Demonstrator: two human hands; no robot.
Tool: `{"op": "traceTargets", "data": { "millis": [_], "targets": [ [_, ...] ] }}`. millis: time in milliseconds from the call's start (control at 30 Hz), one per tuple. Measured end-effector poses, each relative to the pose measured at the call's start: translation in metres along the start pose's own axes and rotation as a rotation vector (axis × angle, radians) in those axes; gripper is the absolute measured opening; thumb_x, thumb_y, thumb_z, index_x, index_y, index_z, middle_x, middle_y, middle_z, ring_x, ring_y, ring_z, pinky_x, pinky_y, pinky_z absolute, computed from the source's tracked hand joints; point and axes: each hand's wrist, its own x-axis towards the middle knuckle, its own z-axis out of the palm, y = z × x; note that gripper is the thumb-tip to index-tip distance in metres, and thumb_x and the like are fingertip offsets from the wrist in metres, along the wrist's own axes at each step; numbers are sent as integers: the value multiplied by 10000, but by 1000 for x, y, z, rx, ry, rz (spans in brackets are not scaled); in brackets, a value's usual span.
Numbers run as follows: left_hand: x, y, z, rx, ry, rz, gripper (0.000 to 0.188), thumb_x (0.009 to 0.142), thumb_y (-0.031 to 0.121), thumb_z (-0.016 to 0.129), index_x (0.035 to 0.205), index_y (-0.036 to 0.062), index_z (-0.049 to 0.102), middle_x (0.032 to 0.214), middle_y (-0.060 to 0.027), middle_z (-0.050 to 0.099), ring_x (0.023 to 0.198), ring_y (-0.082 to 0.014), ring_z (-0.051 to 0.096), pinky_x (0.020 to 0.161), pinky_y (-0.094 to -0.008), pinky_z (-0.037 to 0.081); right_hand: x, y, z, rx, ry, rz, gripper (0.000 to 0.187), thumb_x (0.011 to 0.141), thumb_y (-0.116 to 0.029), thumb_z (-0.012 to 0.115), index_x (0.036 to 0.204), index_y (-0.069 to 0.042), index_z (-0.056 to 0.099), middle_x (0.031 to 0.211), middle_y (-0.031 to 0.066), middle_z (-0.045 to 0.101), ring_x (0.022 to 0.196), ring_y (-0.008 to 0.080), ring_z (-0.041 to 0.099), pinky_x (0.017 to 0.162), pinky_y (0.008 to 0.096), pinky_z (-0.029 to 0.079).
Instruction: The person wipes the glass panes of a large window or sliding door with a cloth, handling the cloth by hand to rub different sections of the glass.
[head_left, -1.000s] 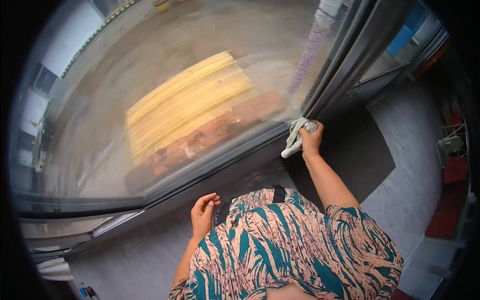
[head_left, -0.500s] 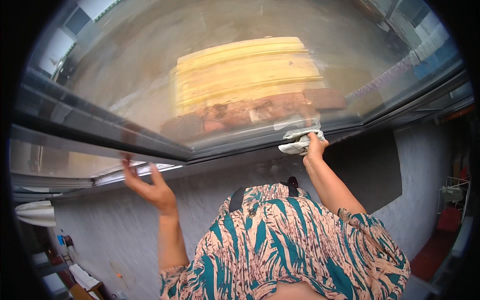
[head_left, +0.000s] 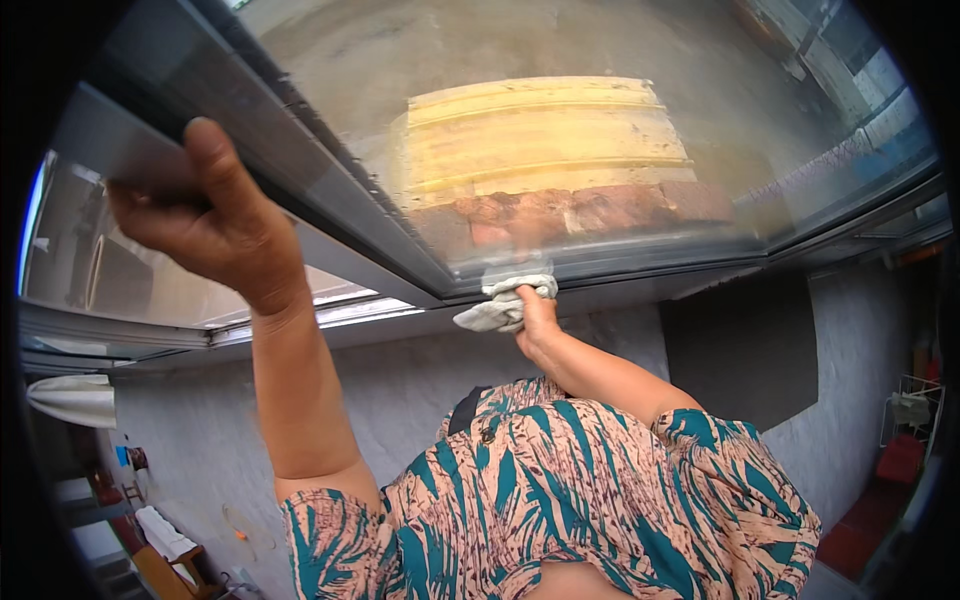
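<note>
A large glass panel [head_left: 590,246] in a dark metal frame [head_left: 350,215] stands before me. My left hand [head_left: 215,225] is raised at the frame's upright on the left. Its thumb lies along the near side and its fingers curl around the edge, the fingertips partly hidden in shadow. In my right hand [head_left: 540,318] is a bunched pale grey cloth [head_left: 500,308]. The cloth touches the low part of the glass, just above the bottom rail and close to the left corner, where its reflection shows in the pane.
Beyond the glass lie a yellow ribbed sheet [head_left: 550,130] and a row of reddish bricks [head_left: 600,207]. On my side, a dark mat [head_left: 745,345] covers part of the grey floor [head_left: 400,385]. Red seating [head_left: 870,510] stands at the right, a white curtain [head_left: 75,400] at the left.
My left hand has risen to the left and taken hold of the frame's upright. My right hand has slid the cloth leftward along the bottom of the glass toward the corner.
</note>
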Motion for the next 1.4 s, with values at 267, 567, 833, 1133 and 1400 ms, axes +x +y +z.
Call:
{"op": "traceTargets", "data": {
  "millis": [267,567,833,1133,1400],
  "targets": [
    [-4,33,21,34,89,4,622,946,394,540,1306,-40,277,1110,-149,472,991,-193,529,843,-247,446,-28,16,47,-149,-665,367,170,892,-135,545,1018,-37,605,968,102,658,884,238,643,795,376,516],
    [7,23,31,23,68,-41,580,958,357,529,1308,-30,275,1118,-142,470,993,-191,497,869,-275,409,-104,-53,90,-27,-723,456,240,919,-153,485,1084,6,558,1022,142,643,950,252,636,863,418,516],
    [4,3,27,-18,42,-120,613,946,346,553,1314,-48,261,1126,-148,483,1004,-199,499,882,-291,410,-182,-127,116,-48,-1087,297,331,906,-248,570,1160,-36,549,1019,116,648,876,235,651,777,373,546],
    [3,-1,25,80,26,-158,696,919,387,580,1336,-61,248,1168,-201,466,1019,-288,521,866,-335,433,-120,-74,74,-81,-915,216,346,949,-265,503,1224,-58,534,1115,91,621,948,187,616,844,350,503],
    [-9,-10,26,75,31,-217,712,903,377,596,1354,-62,262,1244,-255,446,1094,-386,499,930,-404,402,-210,-172,137,-132,-1050,81,342,930,-282,548,1144,-16,538,997,121,645,821,224,658,695,346,574]
  ]
}}
